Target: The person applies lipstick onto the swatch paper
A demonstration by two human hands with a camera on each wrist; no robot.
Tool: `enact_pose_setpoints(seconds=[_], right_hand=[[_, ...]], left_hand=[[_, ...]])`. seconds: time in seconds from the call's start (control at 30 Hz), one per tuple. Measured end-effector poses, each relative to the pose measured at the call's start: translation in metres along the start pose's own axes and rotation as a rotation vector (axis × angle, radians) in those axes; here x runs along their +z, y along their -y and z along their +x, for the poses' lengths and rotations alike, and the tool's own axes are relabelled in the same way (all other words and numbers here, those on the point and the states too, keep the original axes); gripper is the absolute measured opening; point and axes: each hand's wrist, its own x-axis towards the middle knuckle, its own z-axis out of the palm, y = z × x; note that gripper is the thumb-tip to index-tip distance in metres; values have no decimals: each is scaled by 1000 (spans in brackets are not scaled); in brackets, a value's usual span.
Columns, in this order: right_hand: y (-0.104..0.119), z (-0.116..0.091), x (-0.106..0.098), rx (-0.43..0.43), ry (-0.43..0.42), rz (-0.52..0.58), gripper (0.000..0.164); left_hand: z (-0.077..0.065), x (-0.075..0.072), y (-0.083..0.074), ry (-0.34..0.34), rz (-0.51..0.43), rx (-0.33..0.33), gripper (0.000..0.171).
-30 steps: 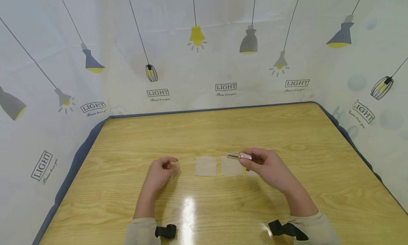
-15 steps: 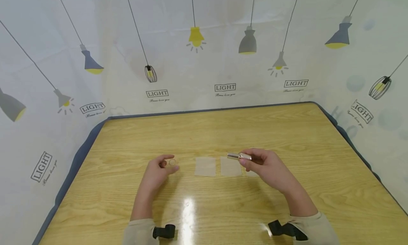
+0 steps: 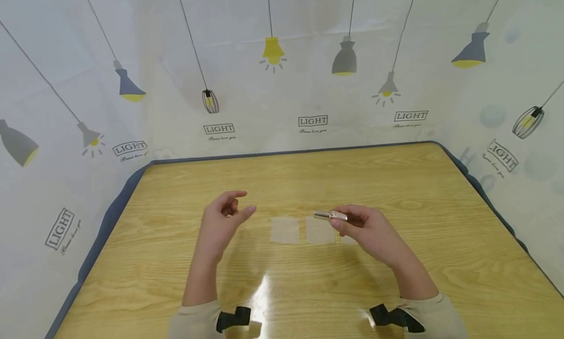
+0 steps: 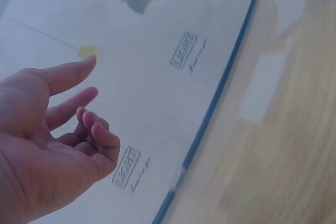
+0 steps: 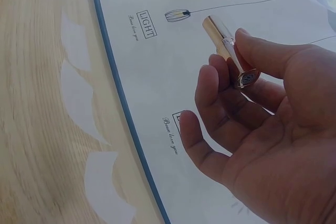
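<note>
My right hand (image 3: pixel 374 233) pinches a shiny lipstick tube (image 3: pixel 325 215) between thumb and fingertips, held over the pale squares. The right wrist view shows the lipstick's gold upper part and pinkish metal base (image 5: pixel 244 77) with a small round label. My left hand (image 3: pixel 222 219) is raised at the left of the squares. Its thumb and index finger are spread apart, the other fingers loosely curled, and nothing shows between them in the left wrist view. Pale square sheets (image 3: pixel 284 230) lie in a row on the table, the rightmost partly hidden by my right hand.
The wooden table (image 3: pixel 282 182) has a dark blue edge along the back and sides. A white backdrop (image 3: pixel 282 99) with printed lamps and lettering surrounds it. Both wrists wear black camera mounts; the left one (image 3: pixel 233 318) hangs close to the table's near side.
My left hand has loosened its fingers from a small clear thing with a round rim, then lifted and moved forward. My right hand has kept the lipstick in the same place.
</note>
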Motion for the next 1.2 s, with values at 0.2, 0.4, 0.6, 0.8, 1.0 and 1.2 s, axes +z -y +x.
enact_pose_setpoints(seconds=[0.2, 0.4, 0.6, 0.8, 1.0, 1.2], right_hand=[[3, 1, 4, -29, -4, 19, 38], [6, 2, 10, -48, -16, 49, 36], [9, 2, 16, -44, -42, 87, 37], [10, 3, 22, -56, -51, 159, 34], [11, 3, 25, -39, -55, 166, 34], [11, 3, 27, -39, -61, 163, 33]], left_hand=[[-3, 36, -17, 116, -194, 81, 37], [-4, 72, -15, 270, -318, 62, 38], [-6, 97, -7, 377, -463, 42, 39], [-10, 118, 2, 352, -678, 84, 36], [-13, 128, -1, 309, -805, 40, 18], [-14, 130, -2, 287, -794, 35, 18]])
